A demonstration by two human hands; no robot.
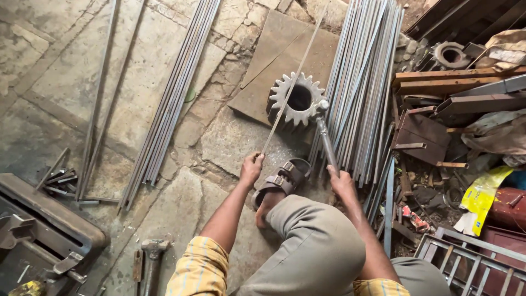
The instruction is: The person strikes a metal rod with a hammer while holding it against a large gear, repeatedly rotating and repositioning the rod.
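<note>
Knee and sandalled foot (282, 178) sit nearest, planted on the stone floor (181, 208). Just beyond, the left hand (252, 169) is closed around the near end of a thin steel rod (287, 93), which runs up across a toothed gear wheel (298, 101) used as an anvil. The right hand (341, 183) is closed around a hammer (324, 129), its head resting at the gear's rim. Striking well probably means keeping the rod flat on the teeth. Bundled rods (359, 82) lie beyond.
</note>
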